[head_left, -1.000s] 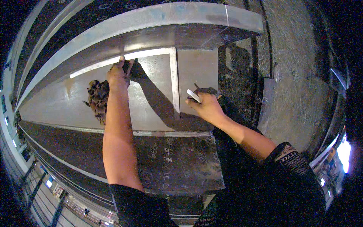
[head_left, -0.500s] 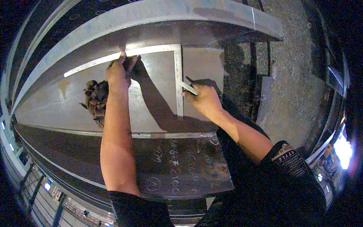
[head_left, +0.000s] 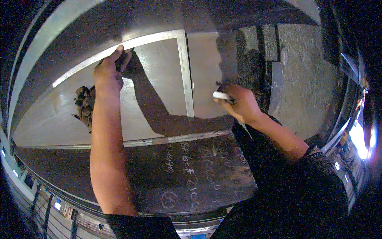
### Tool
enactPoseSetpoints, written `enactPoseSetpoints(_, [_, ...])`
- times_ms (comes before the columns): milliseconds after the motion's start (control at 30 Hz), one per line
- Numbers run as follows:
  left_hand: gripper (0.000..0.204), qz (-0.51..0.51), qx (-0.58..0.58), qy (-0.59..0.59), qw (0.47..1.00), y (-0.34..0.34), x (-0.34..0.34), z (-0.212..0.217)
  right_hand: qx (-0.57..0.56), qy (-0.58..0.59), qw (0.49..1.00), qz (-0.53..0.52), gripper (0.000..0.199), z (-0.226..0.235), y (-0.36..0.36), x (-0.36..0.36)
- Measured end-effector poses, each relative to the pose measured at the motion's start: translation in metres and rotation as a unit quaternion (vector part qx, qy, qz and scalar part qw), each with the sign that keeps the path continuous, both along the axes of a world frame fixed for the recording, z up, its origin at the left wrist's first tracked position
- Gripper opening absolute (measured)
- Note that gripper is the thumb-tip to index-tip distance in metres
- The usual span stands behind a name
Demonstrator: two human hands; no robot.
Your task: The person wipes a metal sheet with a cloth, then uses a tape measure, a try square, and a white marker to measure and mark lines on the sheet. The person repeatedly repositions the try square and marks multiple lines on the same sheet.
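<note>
Fingers of the right hand (head_left: 241, 101) are curled around a short white stick (head_left: 221, 95), its end jutting out leftward. Well to their left, I see the left hand (head_left: 107, 73) partly open, thumb against an L-shaped metal square (head_left: 183, 59), whose short arm lies between both hands; a dark crumpled bundle (head_left: 82, 104) sits beside that wrist.

Left of centre, a crumpled brown bundle (head_left: 84, 106), its material unclear. Right of centre, rough grey floor (head_left: 304, 79), crossed near its left side by a dark upright band (head_left: 260, 51); beside the band, a flat grey strip (head_left: 275, 85). Right edge, a glaring bright area (head_left: 360, 139). Lower left, a pale striped surface (head_left: 24, 213) with dark bars (head_left: 44, 211), bent by the lens. Bottom edge, a small blue patch (head_left: 199, 236).
</note>
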State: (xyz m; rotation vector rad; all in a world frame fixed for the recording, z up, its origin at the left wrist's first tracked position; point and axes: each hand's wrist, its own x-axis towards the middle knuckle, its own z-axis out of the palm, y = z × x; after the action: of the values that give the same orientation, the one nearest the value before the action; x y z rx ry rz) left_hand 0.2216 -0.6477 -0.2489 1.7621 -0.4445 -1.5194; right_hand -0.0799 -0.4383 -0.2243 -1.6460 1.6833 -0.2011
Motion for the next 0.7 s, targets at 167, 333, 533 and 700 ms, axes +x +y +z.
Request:
enactPoseSetpoints(167, [0.025,0.001,-0.029,0.004,1.000,0.000,-0.001,-0.006,0.031,-0.012,0.998,0.045,0.029,0.004,0.015,0.039])
enactPoseSetpoints(333, [0.023,-0.075,-0.029,-0.057,0.995,0.002,0.000,-0.004,0.042,0.062,0.996,0.049,0.039,0.017,-0.001,0.076])
enactPoseSetpoints(533, [0.027,-0.062,-0.016,0.033,0.997,0.002,-0.013,0.004,0.068,0.097,0.992,0.033,0.038,0.017,-0.006,0.084])
enactPoseSetpoints(700, [0.027,-0.058,-0.001,0.019,0.998,0.005,-0.014,0.004,0.073,0.085,0.993,0.038,0.038,0.021,-0.008,0.083])
